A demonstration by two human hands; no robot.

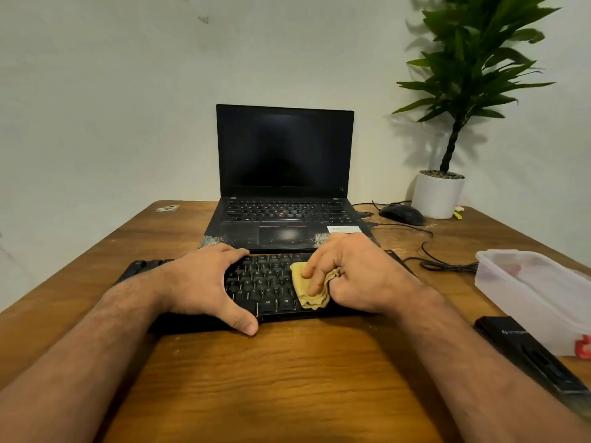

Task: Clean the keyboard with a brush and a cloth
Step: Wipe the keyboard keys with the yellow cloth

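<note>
A black keyboard (265,284) lies across the wooden table (271,378) in front of an open laptop. My left hand (201,282) grips the keyboard's middle, thumb on its near edge and fingers over its far edge. My right hand (348,273) holds a crumpled yellow cloth (308,295) and presses it onto the keys right of centre. Both hands hide much of the keyboard. I see no brush.
The black laptop (284,174) stands open behind the keyboard, its palm rest dusty. At the back right are a black mouse (403,214) with its cable and a potted plant (438,193). A clear plastic box (537,289) and a flat black object (531,353) lie at the right.
</note>
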